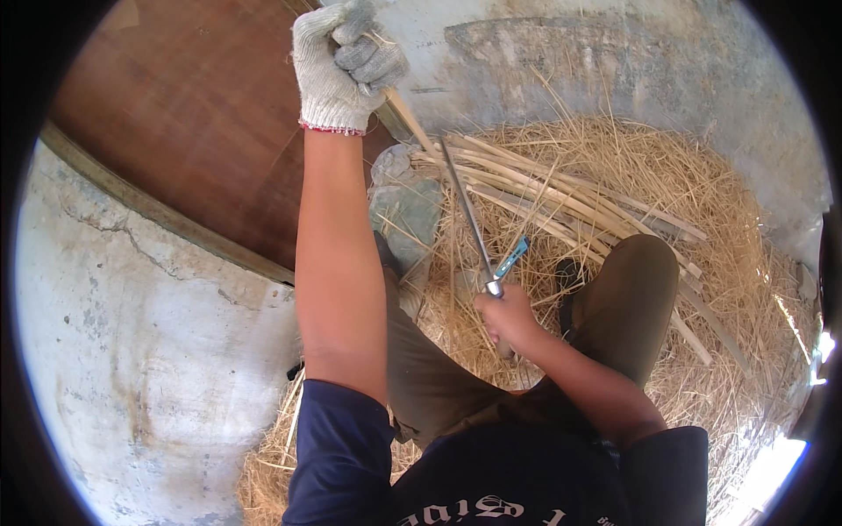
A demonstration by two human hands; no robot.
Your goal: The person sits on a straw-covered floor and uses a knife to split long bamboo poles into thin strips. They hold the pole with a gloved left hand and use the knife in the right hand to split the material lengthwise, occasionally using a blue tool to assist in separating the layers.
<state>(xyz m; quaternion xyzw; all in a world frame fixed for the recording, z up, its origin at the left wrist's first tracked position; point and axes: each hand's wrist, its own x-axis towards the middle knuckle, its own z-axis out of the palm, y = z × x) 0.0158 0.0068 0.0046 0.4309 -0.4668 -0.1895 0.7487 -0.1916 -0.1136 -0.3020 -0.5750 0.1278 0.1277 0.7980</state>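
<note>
My left hand (346,66), in a pale knitted work glove with a red-edged cuff, is raised high and closed around a narrow strip of split bamboo or wood (409,117). That strip slants down to the right, its lower end close to the tip of a long knife (467,210). Whether blade and strip touch, I cannot tell. My bare right hand (509,320) grips the knife's handle between my bent legs, the narrow blade pointing up and away. Beside the blade's base sits a small light-blue object (511,257) of unclear kind.
Several long pale strips (561,195) lie in a loose bundle on straw (702,197) beyond my knees. A greyish-green stone or block (408,215) lies by my foot. A brown wooden panel (202,114) in a frame stands left, amid weathered plaster walls (140,333).
</note>
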